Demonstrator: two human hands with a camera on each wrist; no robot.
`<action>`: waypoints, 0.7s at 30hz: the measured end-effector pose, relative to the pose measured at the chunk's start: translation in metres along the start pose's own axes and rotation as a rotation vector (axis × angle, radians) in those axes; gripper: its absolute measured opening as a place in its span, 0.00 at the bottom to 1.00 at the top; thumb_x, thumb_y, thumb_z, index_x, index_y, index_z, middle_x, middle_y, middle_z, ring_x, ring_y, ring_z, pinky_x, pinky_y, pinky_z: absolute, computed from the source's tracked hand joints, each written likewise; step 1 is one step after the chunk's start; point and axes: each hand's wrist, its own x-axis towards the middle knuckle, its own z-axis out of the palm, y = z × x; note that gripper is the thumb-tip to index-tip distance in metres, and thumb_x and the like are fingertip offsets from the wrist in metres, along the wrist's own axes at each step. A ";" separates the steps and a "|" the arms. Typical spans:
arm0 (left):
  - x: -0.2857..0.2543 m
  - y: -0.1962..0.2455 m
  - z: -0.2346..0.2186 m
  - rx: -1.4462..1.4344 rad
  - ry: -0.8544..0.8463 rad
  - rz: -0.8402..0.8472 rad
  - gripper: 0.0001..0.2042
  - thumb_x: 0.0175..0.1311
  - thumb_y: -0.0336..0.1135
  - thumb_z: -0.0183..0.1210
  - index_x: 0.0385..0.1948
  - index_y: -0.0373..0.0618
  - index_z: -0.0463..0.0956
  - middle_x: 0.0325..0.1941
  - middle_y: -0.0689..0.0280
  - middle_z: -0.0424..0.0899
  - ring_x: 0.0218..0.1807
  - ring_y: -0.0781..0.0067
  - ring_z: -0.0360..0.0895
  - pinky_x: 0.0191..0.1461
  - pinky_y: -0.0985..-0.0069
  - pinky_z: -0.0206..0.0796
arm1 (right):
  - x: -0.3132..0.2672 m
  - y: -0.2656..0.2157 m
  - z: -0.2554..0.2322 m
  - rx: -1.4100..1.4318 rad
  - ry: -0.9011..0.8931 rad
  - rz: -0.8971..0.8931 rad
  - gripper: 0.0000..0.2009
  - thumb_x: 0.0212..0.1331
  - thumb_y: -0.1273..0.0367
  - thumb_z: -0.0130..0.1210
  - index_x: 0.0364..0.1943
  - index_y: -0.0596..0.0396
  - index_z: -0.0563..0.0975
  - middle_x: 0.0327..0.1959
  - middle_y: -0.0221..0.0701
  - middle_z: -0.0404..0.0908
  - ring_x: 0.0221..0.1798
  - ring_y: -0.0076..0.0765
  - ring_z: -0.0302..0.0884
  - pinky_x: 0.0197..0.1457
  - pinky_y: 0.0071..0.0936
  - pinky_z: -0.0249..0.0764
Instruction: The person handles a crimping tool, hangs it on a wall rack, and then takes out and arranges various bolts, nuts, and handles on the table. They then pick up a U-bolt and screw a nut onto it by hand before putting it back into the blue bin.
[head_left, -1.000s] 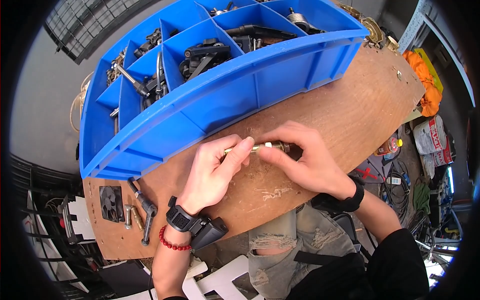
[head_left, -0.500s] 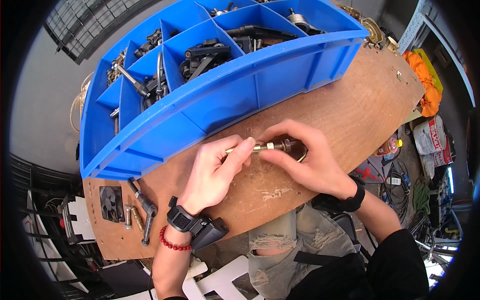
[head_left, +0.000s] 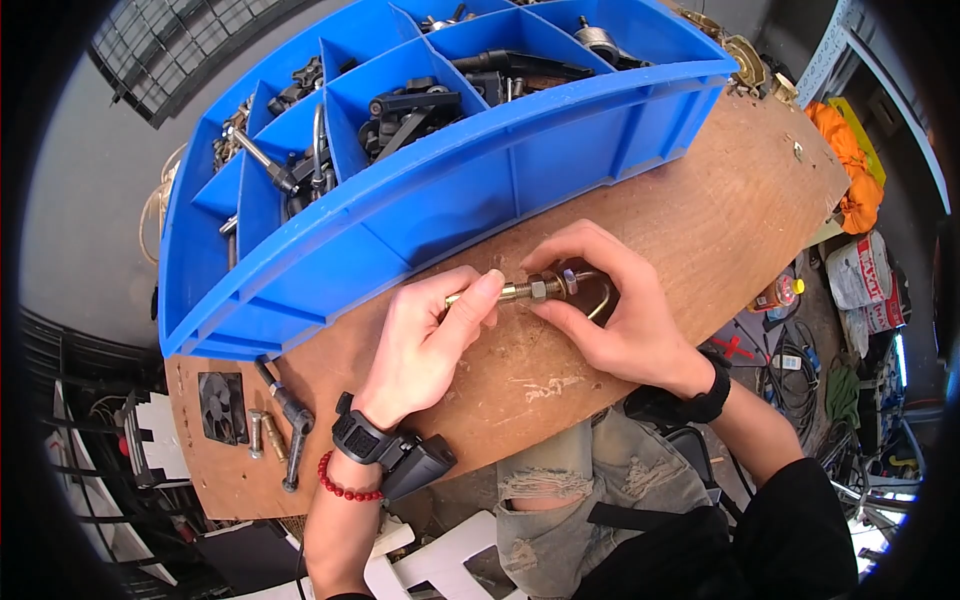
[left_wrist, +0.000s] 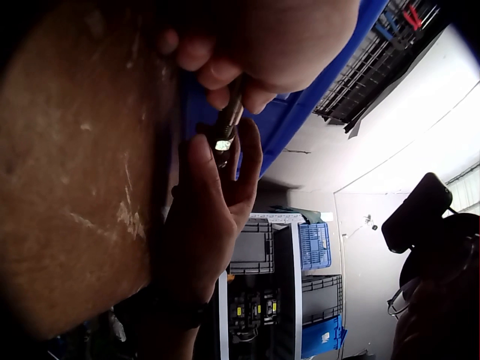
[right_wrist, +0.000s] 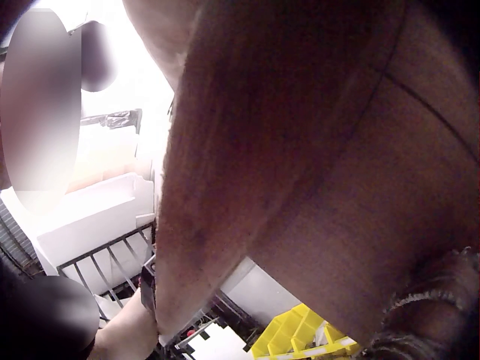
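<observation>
One hook-ended bolt (head_left: 522,291), head view, above the bench (head_left: 700,230); long axis crosswise, hook rightward. Left hand (head_left: 428,335) pinches its shaft; right hand (head_left: 640,315) arches round the hook end, grip unclear. Two loose bolts (head_left: 257,435). One blue divided bin (head_left: 560,165): black and metal parts (head_left: 410,115). Left wrist: one bright nut (left_wrist: 223,145) on the bolt. Right wrist: one yellow bin (right_wrist: 289,335).

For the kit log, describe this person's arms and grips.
Left grip and right grip are ungloved. The left wrist wears a broad black strap, a boxy black device and a red round-beaded bracelet; the right, a thick black wristband. A black fabric sleeve covers the right upper arm.
</observation>
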 end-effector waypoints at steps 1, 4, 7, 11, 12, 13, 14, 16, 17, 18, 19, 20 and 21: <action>0.000 0.000 0.000 -0.012 0.003 -0.003 0.22 0.76 0.48 0.52 0.23 0.41 0.75 0.16 0.76 0.64 0.22 0.87 0.57 0.24 0.80 0.49 | 0.002 -0.007 0.001 -0.003 0.026 -0.013 0.15 0.55 0.69 0.67 0.46 0.57 0.79 0.40 0.37 0.81 0.44 0.39 0.80 0.47 0.34 0.76; 0.000 -0.003 0.000 -0.013 -0.012 0.004 0.22 0.76 0.48 0.52 0.23 0.41 0.76 0.16 0.76 0.65 0.22 0.87 0.57 0.24 0.81 0.49 | 0.000 -0.010 0.002 -0.018 0.025 0.016 0.14 0.55 0.72 0.66 0.46 0.58 0.79 0.40 0.36 0.81 0.44 0.39 0.80 0.47 0.34 0.76; 0.000 -0.002 -0.001 0.014 -0.014 -0.001 0.22 0.76 0.48 0.52 0.23 0.41 0.76 0.16 0.76 0.65 0.22 0.87 0.57 0.24 0.81 0.49 | -0.001 -0.002 -0.005 -0.157 -0.102 0.074 0.16 0.52 0.73 0.68 0.46 0.59 0.79 0.40 0.36 0.80 0.44 0.39 0.80 0.48 0.33 0.76; 0.000 -0.001 0.000 0.014 -0.009 0.002 0.22 0.76 0.48 0.52 0.23 0.41 0.75 0.16 0.77 0.64 0.21 0.87 0.57 0.24 0.81 0.49 | -0.002 0.001 -0.001 0.053 -0.045 0.047 0.17 0.52 0.70 0.69 0.46 0.58 0.79 0.41 0.37 0.81 0.44 0.43 0.80 0.51 0.35 0.75; 0.000 -0.001 0.000 0.011 0.003 -0.002 0.22 0.76 0.48 0.52 0.23 0.41 0.75 0.16 0.77 0.64 0.22 0.87 0.57 0.24 0.81 0.49 | -0.001 0.000 -0.001 0.031 -0.025 0.012 0.16 0.54 0.71 0.68 0.46 0.58 0.79 0.42 0.36 0.81 0.45 0.39 0.80 0.51 0.33 0.75; 0.000 -0.001 0.001 0.009 0.013 -0.005 0.22 0.76 0.48 0.52 0.23 0.41 0.75 0.16 0.77 0.64 0.22 0.87 0.57 0.24 0.81 0.49 | 0.001 -0.003 -0.001 0.008 -0.004 -0.022 0.15 0.55 0.72 0.68 0.46 0.58 0.79 0.43 0.35 0.80 0.46 0.35 0.79 0.51 0.30 0.74; 0.000 -0.001 0.000 -0.005 0.005 -0.008 0.22 0.76 0.48 0.52 0.23 0.41 0.75 0.16 0.77 0.64 0.22 0.87 0.57 0.24 0.81 0.49 | 0.002 -0.005 0.000 -0.015 0.017 -0.056 0.15 0.56 0.73 0.67 0.46 0.59 0.79 0.44 0.33 0.80 0.47 0.32 0.79 0.51 0.27 0.74; 0.000 -0.001 -0.001 -0.032 -0.012 -0.014 0.22 0.76 0.48 0.52 0.23 0.41 0.76 0.16 0.77 0.64 0.22 0.87 0.57 0.24 0.81 0.49 | 0.002 -0.010 0.002 -0.018 0.034 -0.022 0.14 0.55 0.73 0.66 0.46 0.58 0.79 0.42 0.36 0.80 0.44 0.40 0.79 0.51 0.32 0.74; 0.000 -0.001 0.000 -0.024 -0.011 -0.004 0.22 0.76 0.48 0.52 0.23 0.41 0.76 0.16 0.77 0.64 0.22 0.87 0.57 0.24 0.81 0.49 | 0.001 -0.011 0.003 -0.020 0.042 -0.005 0.14 0.55 0.73 0.66 0.46 0.58 0.79 0.41 0.37 0.80 0.43 0.44 0.79 0.50 0.34 0.74; 0.000 -0.002 0.000 -0.015 -0.009 0.006 0.22 0.76 0.48 0.52 0.23 0.41 0.76 0.16 0.77 0.64 0.21 0.87 0.57 0.24 0.81 0.49 | 0.000 -0.006 0.001 -0.092 -0.027 0.014 0.15 0.55 0.73 0.66 0.47 0.58 0.79 0.41 0.37 0.80 0.43 0.44 0.79 0.50 0.33 0.74; 0.001 -0.003 0.000 -0.007 -0.007 0.017 0.22 0.76 0.48 0.52 0.23 0.41 0.76 0.16 0.77 0.64 0.21 0.87 0.57 0.24 0.81 0.49 | -0.002 0.002 -0.003 -0.165 -0.096 0.032 0.16 0.54 0.73 0.67 0.47 0.58 0.78 0.41 0.37 0.80 0.44 0.43 0.78 0.49 0.33 0.74; 0.001 -0.002 0.000 -0.002 -0.013 0.015 0.22 0.76 0.48 0.52 0.23 0.41 0.76 0.16 0.77 0.64 0.21 0.87 0.57 0.24 0.81 0.49 | -0.002 0.005 -0.004 -0.238 -0.165 0.049 0.17 0.54 0.73 0.67 0.48 0.58 0.78 0.41 0.37 0.80 0.45 0.43 0.78 0.49 0.32 0.74; 0.001 -0.002 0.000 0.003 -0.018 0.012 0.22 0.76 0.48 0.52 0.23 0.41 0.76 0.16 0.77 0.64 0.21 0.87 0.57 0.24 0.81 0.49 | -0.002 0.003 -0.005 -0.156 -0.162 0.096 0.17 0.54 0.73 0.67 0.48 0.58 0.78 0.43 0.35 0.79 0.45 0.38 0.78 0.49 0.30 0.74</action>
